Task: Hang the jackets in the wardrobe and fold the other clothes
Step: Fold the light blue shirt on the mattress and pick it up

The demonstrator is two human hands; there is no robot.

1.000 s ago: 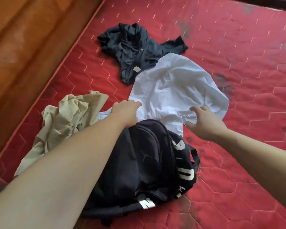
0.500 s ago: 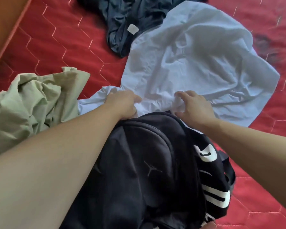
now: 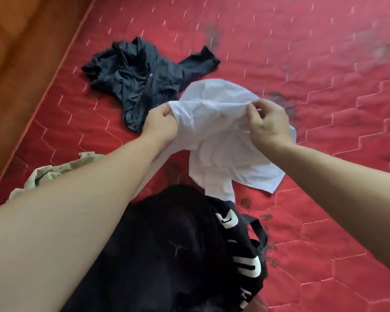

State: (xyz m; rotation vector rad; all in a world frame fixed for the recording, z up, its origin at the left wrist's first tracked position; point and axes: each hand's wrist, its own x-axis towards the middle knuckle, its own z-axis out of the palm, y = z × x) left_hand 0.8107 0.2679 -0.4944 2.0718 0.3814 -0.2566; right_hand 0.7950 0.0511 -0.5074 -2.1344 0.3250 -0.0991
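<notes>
A crumpled white shirt hangs lifted above the red mattress, its lower end still touching the bed. My left hand grips its top edge on the left, and my right hand pinches the same edge on the right. A dark navy zip jacket lies bunched just beyond the left hand. A beige garment lies at the left, mostly hidden by my left forearm.
A black backpack with white lettering stands at the near edge, right below the shirt. A wooden floor runs along the mattress's left edge. Bare red mattress stretches to the right and far side.
Both hands have closed on the white shirt's near edge and raised it off the mattress, away from the backpack. The camera view has pulled back.
</notes>
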